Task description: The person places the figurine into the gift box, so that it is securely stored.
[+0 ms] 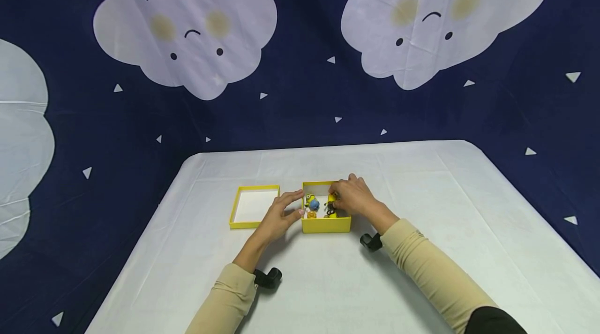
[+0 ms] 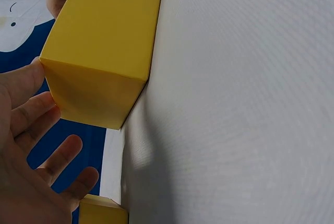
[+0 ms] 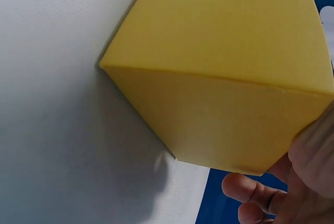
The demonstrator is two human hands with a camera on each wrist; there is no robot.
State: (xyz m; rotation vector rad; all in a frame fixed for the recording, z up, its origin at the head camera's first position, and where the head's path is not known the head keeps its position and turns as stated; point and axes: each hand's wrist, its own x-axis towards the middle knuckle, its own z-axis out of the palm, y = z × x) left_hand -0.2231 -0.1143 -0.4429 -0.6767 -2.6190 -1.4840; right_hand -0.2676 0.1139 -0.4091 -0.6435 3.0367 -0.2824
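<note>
A yellow box (image 1: 326, 225) stands uncovered on the table, with several small toy figures inside. In its left half lies a yellow-and-blue toy figure (image 1: 311, 202), with a small orange piece (image 1: 311, 214) near the front wall. My left hand (image 1: 277, 217) touches the box's left wall with fingertips and thumb, fingers mostly straight; the left wrist view shows the fingertips at the box corner. My right hand (image 1: 352, 196) reaches over the right wall, its fingers pinching a yellow-and-black toy figure (image 1: 331, 209) inside the box. In the right wrist view, the box wall hides those fingertips.
A shallow yellow lid (image 1: 254, 225) with a white inside lies left of the box, partly behind my left hand. White cloth covers the table (image 1: 319, 292). Behind it hangs a dark blue curtain (image 1: 300, 120) with clouds.
</note>
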